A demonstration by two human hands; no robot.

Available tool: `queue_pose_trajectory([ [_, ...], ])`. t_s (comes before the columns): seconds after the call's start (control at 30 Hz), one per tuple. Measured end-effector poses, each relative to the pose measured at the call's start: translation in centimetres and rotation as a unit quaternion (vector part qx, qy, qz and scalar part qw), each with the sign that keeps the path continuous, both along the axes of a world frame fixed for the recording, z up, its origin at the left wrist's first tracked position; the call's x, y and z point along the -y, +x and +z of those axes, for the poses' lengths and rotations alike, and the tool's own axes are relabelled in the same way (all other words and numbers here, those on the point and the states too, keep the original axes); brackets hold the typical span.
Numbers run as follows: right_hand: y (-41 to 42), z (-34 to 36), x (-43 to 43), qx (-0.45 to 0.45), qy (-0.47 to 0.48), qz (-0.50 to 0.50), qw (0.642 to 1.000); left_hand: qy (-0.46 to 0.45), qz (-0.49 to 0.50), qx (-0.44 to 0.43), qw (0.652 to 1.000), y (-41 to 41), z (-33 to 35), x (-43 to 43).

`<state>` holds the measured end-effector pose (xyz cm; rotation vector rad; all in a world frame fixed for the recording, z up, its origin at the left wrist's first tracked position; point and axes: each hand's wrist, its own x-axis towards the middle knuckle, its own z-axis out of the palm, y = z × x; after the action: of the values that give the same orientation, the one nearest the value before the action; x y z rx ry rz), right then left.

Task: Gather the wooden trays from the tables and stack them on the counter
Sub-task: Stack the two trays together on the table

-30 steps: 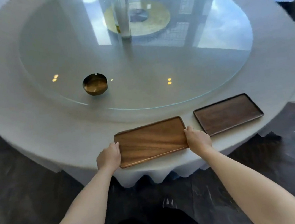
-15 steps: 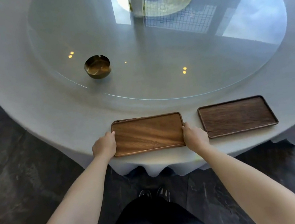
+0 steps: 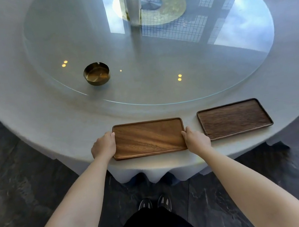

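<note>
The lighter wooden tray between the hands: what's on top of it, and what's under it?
Nothing lies on the lighter tray; its wood is bare. The left hand and right hand hold its short ends. It lies on the tablecloth; the cloth beneath is covered.

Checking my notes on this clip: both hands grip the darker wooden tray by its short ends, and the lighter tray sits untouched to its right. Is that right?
Not quite: the colours are swapped. In the head view, the left hand and right hand grip the lighter wooden tray by its short ends, and the darker tray sits untouched to its right.
</note>
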<state>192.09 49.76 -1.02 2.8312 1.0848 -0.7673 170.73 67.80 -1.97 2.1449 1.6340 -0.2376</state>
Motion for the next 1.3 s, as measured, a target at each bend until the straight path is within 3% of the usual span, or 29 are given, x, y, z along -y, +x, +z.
queue_pose_trajectory([
  [0.33,2.0,3.4,2.1,0.026,0.057,-0.064,0.996,0.024,-0.062,0.070,0.995,5.4,4.1,2.2],
  [0.57,9.6,4.7,8.2,0.067,0.071,-0.134,0.986,-0.006,-0.107,0.113,0.988,14.7,6.0,7.3],
  [0.87,20.6,3.5,15.0,0.041,0.055,-0.148,0.987,-0.047,-0.102,0.051,0.992,24.7,3.2,14.8],
  [1.1,23.7,0.3,16.0,0.019,0.040,-0.116,0.992,-0.077,-0.050,-0.032,0.995,26.2,0.6,17.1],
  [1.3,24.9,-0.9,15.7,0.009,0.065,-0.112,0.992,-0.065,-0.027,-0.035,0.997,26.4,0.3,17.7],
])
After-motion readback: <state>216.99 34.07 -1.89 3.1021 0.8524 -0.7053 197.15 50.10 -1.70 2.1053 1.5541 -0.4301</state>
